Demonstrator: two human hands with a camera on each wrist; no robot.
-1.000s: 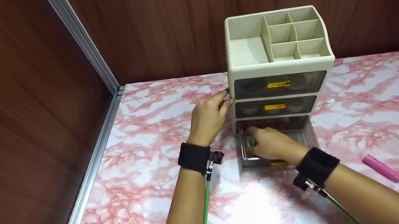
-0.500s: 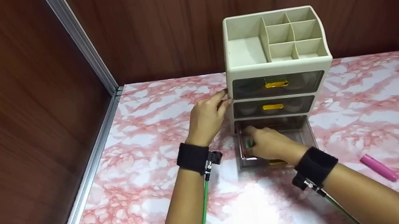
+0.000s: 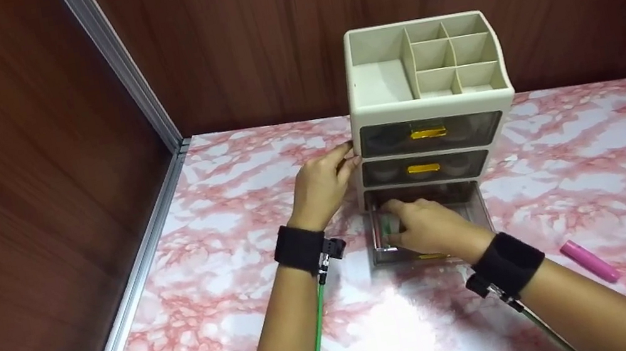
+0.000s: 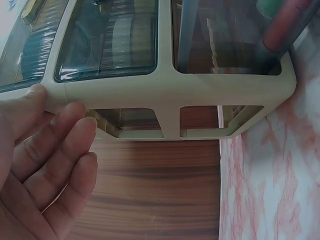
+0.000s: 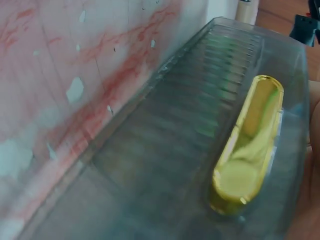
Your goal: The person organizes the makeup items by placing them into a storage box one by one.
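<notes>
A cream desktop organizer (image 3: 432, 108) with smoky see-through drawers stands near the back wall. Its bottom drawer (image 3: 485, 216) is pulled out, and a yellow handle (image 5: 247, 145) shows on the drawer front. My left hand (image 3: 319, 190) rests its thumb and fingertips against the organizer's left side, the other fingers loosely bent (image 4: 55, 165). My right hand (image 3: 427, 229) reaches into the bottom drawer's left part. Its finger and thumb lie close to a green object (image 3: 386, 228); whether they pinch it is unclear. Beside that, a red cylinder (image 4: 287, 30) shows through the drawer wall.
A pink cylinder (image 3: 589, 261) lies on the marbled table (image 3: 235, 315), right of the organizer. Divided compartments (image 3: 451, 54) top the organizer; two upper drawers (image 3: 467, 164) are closed. Wood-look panels (image 3: 240, 41) rise behind and at the left. Green cables trail from both wrist straps.
The right wrist has shifted slightly right, and more of the green object shows between finger and thumb. My left hand stays against the organizer. The whole view has drifted a little.
</notes>
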